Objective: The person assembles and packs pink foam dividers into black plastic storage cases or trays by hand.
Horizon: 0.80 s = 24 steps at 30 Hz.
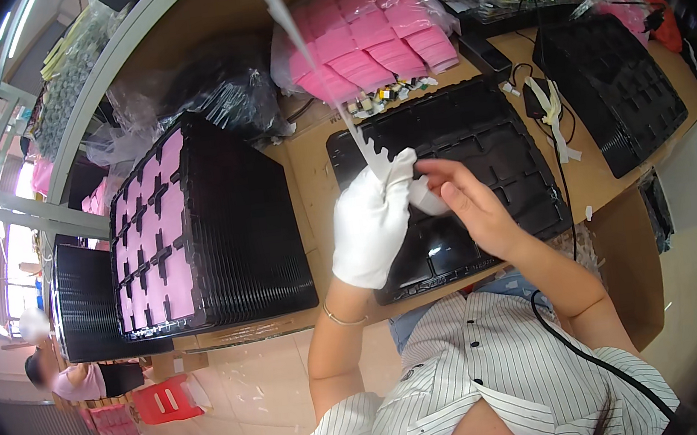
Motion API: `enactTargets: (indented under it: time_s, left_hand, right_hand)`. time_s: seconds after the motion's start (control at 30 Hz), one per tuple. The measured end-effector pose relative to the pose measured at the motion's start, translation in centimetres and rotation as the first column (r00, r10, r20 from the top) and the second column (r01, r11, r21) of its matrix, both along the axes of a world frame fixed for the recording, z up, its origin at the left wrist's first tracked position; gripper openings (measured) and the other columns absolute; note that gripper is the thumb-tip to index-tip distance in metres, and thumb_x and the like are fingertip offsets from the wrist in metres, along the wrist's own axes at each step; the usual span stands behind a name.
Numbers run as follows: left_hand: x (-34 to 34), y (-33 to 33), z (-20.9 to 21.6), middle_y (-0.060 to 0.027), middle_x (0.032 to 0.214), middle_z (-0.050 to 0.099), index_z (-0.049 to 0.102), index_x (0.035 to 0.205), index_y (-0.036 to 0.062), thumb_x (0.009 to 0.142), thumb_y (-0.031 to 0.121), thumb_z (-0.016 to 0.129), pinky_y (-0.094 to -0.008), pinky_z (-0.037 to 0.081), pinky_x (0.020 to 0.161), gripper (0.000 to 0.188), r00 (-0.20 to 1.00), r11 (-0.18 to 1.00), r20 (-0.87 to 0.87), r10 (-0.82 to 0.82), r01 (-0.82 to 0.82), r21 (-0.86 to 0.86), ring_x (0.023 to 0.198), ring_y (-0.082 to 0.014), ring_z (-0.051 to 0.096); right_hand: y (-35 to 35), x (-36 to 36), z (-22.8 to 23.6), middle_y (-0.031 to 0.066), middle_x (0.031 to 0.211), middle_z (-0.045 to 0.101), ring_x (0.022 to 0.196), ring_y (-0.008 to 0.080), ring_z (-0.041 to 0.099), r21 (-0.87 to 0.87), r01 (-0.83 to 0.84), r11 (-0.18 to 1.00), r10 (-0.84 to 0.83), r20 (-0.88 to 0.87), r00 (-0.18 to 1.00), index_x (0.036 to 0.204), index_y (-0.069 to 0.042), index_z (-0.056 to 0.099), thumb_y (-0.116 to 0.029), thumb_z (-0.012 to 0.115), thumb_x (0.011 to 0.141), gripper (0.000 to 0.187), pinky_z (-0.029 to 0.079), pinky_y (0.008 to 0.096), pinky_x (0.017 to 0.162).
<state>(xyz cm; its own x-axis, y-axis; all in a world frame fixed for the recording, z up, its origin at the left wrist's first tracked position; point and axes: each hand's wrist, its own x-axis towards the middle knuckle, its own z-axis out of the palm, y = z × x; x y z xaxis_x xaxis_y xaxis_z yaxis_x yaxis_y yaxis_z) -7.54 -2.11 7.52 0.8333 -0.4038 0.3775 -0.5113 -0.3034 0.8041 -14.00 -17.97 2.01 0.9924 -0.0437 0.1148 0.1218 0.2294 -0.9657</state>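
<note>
My left hand (373, 225) wears a white glove. Its fingertips are pinched on a long white strip (300, 41) with a jagged lower end, which rises toward the top of the view. Close beside it is my right hand (469, 204), bare, with bent fingers against a small white piece (427, 198) below the gloved fingertips. What exactly the right fingers grip is partly hidden. Beneath both hands lies a black plastic tray (499, 144) divided into shallow compartments.
A tall stack of black trays (241, 221), its top one filled with pink pads (150, 240), stands at left. Bagged pink pads (362, 31) sit behind. More black trays (609, 93) lie at right, near a hanging black cable (563, 176). Two people are at far left.
</note>
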Motion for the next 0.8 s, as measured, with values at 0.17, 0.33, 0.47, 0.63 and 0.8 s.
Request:
enactTargets:
  time_s: [0.17, 0.33, 0.47, 0.63, 0.8]
  left_hand:
    - [-1.4, 1.2, -0.9, -0.0105, 0.087, 0.068, 0.069, 0.111, 0.0022, 0.097, 0.011, 0.06, -0.0277, 0.051, 0.065, 0.019, 0.969, 0.994, -0.247, 0.021, -0.047, -0.103, 0.072, -0.0153, 0.066]
    - [-1.3, 1.8, 2.0, -0.0083, 0.073, 0.065, 0.068, 0.092, 0.0009, 0.091, 0.018, 0.071, -0.0275, 0.049, 0.059, 0.018, 0.945, 0.977, -0.248, 0.214, -0.212, 0.036, 0.063, -0.0138, 0.062]
    - [0.2, 2.9, 3.5, -0.01, 0.07, 0.064, 0.067, 0.086, 0.0037, 0.088, 0.022, 0.071, -0.031, 0.049, 0.056, 0.018, 0.985, 0.961, 0.033, 0.169, -0.172, 0.217, 0.059, -0.0208, 0.063]
    - [0.7, 3.4, 2.3, -0.0108, 0.076, 0.067, 0.072, 0.1, 0.0057, 0.094, 0.016, 0.063, -0.0314, 0.051, 0.06, 0.015, 0.962, 0.982, 0.248, 0.117, -0.149, 0.116, 0.066, -0.0222, 0.067]
    - [0.3, 4.2, 0.4, -0.0096, 0.082, 0.07, 0.07, 0.108, 0.0012, 0.094, 0.012, 0.062, -0.0282, 0.053, 0.063, 0.019, 0.961, 0.96, -0.096, 0.259, -0.267, -0.086, 0.072, -0.017, 0.07]
  right_hand:
    - [1.3, 0.5, 1.5, 0.0045, 0.101, 0.067, 0.095, 0.0105, 0.063, 0.146, -0.063, 0.987, 0.078, -0.099, 0.992, 0.11, 0.001, 0.063, -0.009, 0.066, 0.093, 0.02, 0.049, 0.0251, 0.089]
    - [2.3, 1.3, 1.4, 0.0031, 0.096, 0.067, 0.09, 0.0093, 0.064, 0.13, -0.085, 0.988, 0.101, -0.117, 0.988, 0.098, 0.0, 0.063, -0.003, 0.071, 0.088, 0.013, 0.05, 0.0231, 0.086]
    - [3.1, 1.7, 2.2, 0.0017, 0.094, 0.066, 0.09, 0.0081, 0.063, 0.121, -0.081, 0.989, 0.095, -0.114, 0.989, 0.095, -0.001, 0.063, -0.003, 0.069, 0.089, 0.009, 0.05, 0.0226, 0.085]
    - [4.6, 2.1, 1.1, 0.0063, 0.093, 0.063, 0.084, 0.0152, 0.062, -0.29, 0.309, 0.906, -0.198, 0.354, 0.914, 0.088, -0.004, 0.064, 0.003, 0.073, 0.082, 0.013, 0.049, 0.0244, 0.08]
    - [4.3, 3.3, -0.9, -0.001, 0.095, 0.057, 0.087, 0.0163, 0.051, -0.263, 0.889, 0.375, 0.114, 0.965, 0.238, 0.09, -0.017, 0.074, -0.013, 0.084, 0.067, 0.026, 0.043, 0.0342, 0.077]
